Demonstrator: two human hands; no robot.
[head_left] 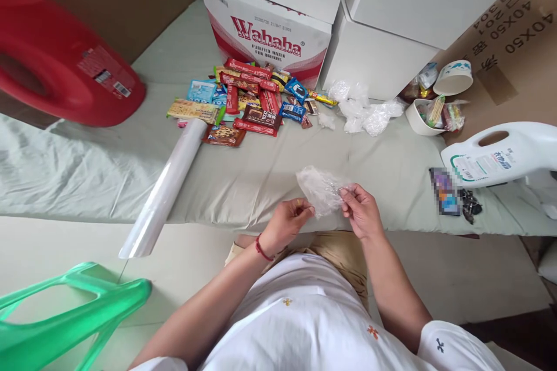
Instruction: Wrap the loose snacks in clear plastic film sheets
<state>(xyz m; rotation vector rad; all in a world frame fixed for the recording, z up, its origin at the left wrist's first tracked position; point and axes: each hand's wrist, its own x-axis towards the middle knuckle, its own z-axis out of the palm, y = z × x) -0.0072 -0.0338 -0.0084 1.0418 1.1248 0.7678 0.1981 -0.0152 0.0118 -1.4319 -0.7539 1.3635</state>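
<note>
Between my two hands, just above the near edge of the cloth-covered surface, is a crumpled clear plastic bag [319, 186]. My left hand [289, 221] pinches its lower left corner between thumb and fingers. On the other side, my right hand [359, 208] is closed on the bag's right edge. Farther back lies a pile of wrapped snacks [256, 101] in red, blue, brown and yellow packets. Several crumpled clear plastic pieces [369, 113] lie to the right of that pile.
A roll of clear plastic [167, 185] juts over the front edge at left. A red jug [65, 52] and green stool [87, 307] are on the left. A Wahaha carton [270, 35] stands behind. At right are paper bowls [452, 76] and a white detergent bottle [500, 153].
</note>
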